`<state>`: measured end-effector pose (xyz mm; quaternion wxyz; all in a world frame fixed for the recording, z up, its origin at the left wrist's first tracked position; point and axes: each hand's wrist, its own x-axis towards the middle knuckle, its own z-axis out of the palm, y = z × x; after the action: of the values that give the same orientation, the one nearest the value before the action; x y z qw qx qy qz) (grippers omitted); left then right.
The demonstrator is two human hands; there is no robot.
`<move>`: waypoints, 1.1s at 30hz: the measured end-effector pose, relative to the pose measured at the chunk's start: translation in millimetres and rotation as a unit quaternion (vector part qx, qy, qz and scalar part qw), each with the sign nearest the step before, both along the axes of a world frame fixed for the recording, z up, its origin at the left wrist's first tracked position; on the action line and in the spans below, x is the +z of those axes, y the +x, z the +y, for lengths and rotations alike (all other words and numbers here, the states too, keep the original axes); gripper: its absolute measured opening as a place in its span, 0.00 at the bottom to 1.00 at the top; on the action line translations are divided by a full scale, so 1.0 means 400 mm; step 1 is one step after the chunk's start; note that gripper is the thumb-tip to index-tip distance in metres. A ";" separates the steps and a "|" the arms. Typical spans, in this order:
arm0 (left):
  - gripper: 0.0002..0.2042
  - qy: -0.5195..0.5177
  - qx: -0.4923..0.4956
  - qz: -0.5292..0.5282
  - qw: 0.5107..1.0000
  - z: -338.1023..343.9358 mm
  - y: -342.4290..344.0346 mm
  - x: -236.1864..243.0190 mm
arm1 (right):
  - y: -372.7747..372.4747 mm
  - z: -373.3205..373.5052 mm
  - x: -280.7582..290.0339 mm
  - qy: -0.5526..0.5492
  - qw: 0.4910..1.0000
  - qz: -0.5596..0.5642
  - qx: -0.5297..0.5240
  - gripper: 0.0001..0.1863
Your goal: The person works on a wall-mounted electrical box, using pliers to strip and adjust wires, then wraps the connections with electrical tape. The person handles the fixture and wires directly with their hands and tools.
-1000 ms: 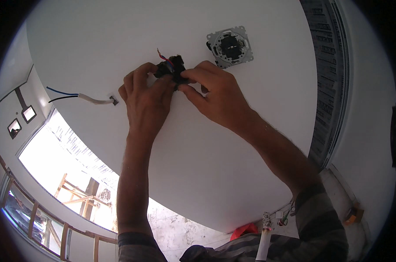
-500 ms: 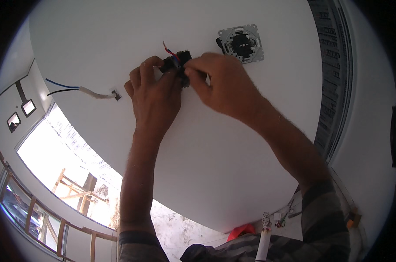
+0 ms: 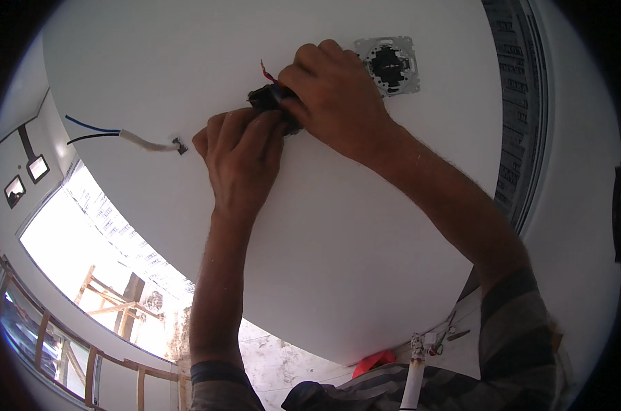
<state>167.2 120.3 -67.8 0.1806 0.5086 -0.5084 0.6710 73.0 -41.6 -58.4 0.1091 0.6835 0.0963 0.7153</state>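
Observation:
Against the white wall (image 3: 365, 226), my left hand (image 3: 242, 161) pinches a small black electrical fitting (image 3: 261, 98) from below, its fingers bent round the lower edge. My right hand (image 3: 341, 103) is curled over the fitting's right side, thumb pressed in near the wires. Its fingertips are partly hidden. A thin red and blue pair of wires (image 3: 267, 75) sticks up from the fitting, with bare copper at the tip. Just right of my right hand, a socket insert (image 3: 391, 68) with a square grey metal frame and black centre sits on the wall.
To the left, a pale cable (image 3: 144, 141) with blue and black cores comes out of a small wall hole (image 3: 179, 145). A cigarette (image 3: 413, 377) juts in below. Small tools (image 3: 437, 344) and a red cloth (image 3: 373, 362) lie low down. Wooden framing (image 3: 122, 301) stands outside the bright opening.
My right hand has moved up and left over the fitting, its fingers now curled higher. The fitting has turned and my left fingers have shifted lower on it. The view has shifted slightly.

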 end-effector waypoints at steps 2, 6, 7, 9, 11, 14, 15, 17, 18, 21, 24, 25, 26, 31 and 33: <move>0.11 -0.002 0.010 0.015 1.000 -0.003 -0.017 0.002 | -0.002 -0.006 0.007 -0.015 0.999 -0.011 -0.038 0.08; 0.10 0.000 0.008 -0.004 1.000 -0.013 -0.009 0.007 | -0.011 -0.006 0.016 -0.017 0.997 0.009 -0.078 0.10; 0.10 0.003 0.006 -0.006 1.000 -0.015 -0.003 0.007 | -0.012 -0.005 0.016 -0.018 0.996 0.021 -0.087 0.11; 0.09 0.011 0.010 -0.009 1.000 -0.016 -0.001 0.011 | -0.011 -0.004 0.012 -0.017 0.994 0.031 -0.101 0.12; 0.08 0.019 0.021 -0.010 1.000 -0.013 -0.009 0.021 | -0.008 0.000 0.011 -0.013 0.993 0.031 -0.115 0.13; 0.08 0.029 0.017 -0.013 0.999 -0.018 -0.003 0.023 | -0.013 0.000 0.015 -0.011 0.992 0.053 -0.111 0.13; 0.08 0.031 0.012 -0.013 0.999 -0.019 -0.003 0.023 | -0.017 0.001 0.018 -0.006 0.993 0.060 -0.104 0.13; 0.09 0.036 0.002 -0.012 0.999 -0.022 -0.001 0.025 | -0.025 0.003 0.025 0.004 0.993 0.075 -0.091 0.12; 0.08 0.034 0.013 -0.008 0.999 -0.022 -0.001 0.024 | -0.027 0.005 0.028 0.008 0.994 0.079 -0.073 0.12; 0.08 0.031 0.041 0.006 0.999 -0.012 -0.010 0.019 | -0.020 0.010 0.032 0.013 0.997 0.072 -0.015 0.12; 0.08 0.031 0.035 0.013 0.999 -0.008 -0.011 0.020 | -0.006 0.006 0.032 0.000 0.998 0.054 0.030 0.11; 0.08 0.030 0.025 0.007 0.999 -0.009 -0.009 0.020 | -0.008 0.005 0.034 -0.003 0.998 0.059 0.035 0.11; 0.08 0.029 0.017 0.002 0.999 -0.006 -0.006 0.019 | -0.008 0.007 0.035 -0.006 0.997 0.065 0.042 0.10; 0.10 0.030 -0.010 -0.003 0.999 -0.013 0.014 0.017 | -0.013 0.001 0.025 -0.022 0.994 0.110 0.017 0.07; 0.11 0.025 -0.019 -0.002 1.000 -0.018 0.017 0.015 | -0.015 -0.005 0.021 -0.032 0.994 0.101 0.016 0.07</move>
<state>174.1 113.3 -61.7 0.1795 0.5018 -0.5348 0.6557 67.1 -43.7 -50.0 0.1097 0.7465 0.1404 0.6410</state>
